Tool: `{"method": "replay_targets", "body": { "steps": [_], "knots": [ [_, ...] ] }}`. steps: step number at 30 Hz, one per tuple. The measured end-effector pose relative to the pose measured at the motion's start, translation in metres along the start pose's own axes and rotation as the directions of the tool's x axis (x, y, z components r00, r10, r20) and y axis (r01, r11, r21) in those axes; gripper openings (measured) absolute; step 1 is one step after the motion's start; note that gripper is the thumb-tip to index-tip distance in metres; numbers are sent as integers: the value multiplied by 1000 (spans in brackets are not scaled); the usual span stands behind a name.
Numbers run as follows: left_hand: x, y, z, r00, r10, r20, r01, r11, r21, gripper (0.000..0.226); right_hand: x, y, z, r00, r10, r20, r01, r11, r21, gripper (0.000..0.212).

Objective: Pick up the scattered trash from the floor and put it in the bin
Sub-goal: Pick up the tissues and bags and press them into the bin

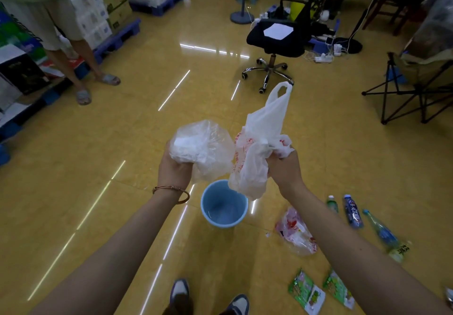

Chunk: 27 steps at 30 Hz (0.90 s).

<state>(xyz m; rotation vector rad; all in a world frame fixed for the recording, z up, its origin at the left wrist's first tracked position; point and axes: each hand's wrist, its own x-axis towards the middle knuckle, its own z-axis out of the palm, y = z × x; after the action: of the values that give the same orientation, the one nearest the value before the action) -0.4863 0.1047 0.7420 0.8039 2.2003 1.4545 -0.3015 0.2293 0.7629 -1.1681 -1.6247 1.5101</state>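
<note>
Trash currently in hand consists of two bags. My left hand (172, 165) is closed around the underside of a crumpled clear plastic bag (203, 148), and my right hand (285, 167) is clenched on the bunched middle of a white plastic bag with red print (259, 143). One handle loop of the white bag stands upward, and its lower end hangs down. Both bags are held side by side, touching or nearly so, above the floor (110, 204). A blue bin (221, 213) stands upright on the floor below and between my hands. In the head view the hanging end of the white bag overlaps its far rim. I see nothing inside the bin. Further trash lies on the floor to the right of the bin: a crumpled clear bag with red markings (295, 234) near it, then a green-capped bottle (332, 203), a dark blue bottle (353, 213) and a light blue bottle (381, 230) lying close together. Two green snack wrappers (306, 292) lie nearer to me, beside my right forearm. A bracelet (172, 189) sits on my left wrist, and my shoes (180, 290) show at the bottom edge. Farther out, a black office chair (277, 42) carries a white sheet (278, 30) on its seat. A second person (73, 45) in sandals stands at the left beside stacked boxes (98, 15) on blue pallets, and a folding chair (421, 89) stands at the right.
</note>
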Motion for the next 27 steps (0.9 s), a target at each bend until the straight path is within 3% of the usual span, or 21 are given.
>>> {"method": "replay_targets", "body": {
  "steps": [4, 8, 11, 16, 21, 27],
  "knots": [
    [25, -22, 15, 998, -14, 58, 13, 1000, 16, 63, 20, 20, 5, 996, 63, -56, -66, 996, -53, 17],
    [50, -50, 36, 987, -70, 145, 69, 998, 11, 33, 40, 51, 13, 989, 110, -103, -115, 993, -39, 14],
    [75, -87, 58, 932, -126, 339, 134, 991, 1, 59, 54, 79, 24, 973, 180, -144, -182, 983, -3, 20],
    [110, -147, 93, 834, -224, 504, 242, 970, 31, 75, 71, 133, 46, 929, 290, -229, -287, 957, 48, 29],
    [127, -192, 123, 824, -286, 488, 277, 956, 93, 81, 89, 195, 53, 898, 328, -294, -341, 940, 7, 29],
    [131, -258, 162, 859, -258, 443, 211, 966, 152, 76, 111, 272, 60, 903, 341, -261, -360, 933, -27, 32]
  ]
}}
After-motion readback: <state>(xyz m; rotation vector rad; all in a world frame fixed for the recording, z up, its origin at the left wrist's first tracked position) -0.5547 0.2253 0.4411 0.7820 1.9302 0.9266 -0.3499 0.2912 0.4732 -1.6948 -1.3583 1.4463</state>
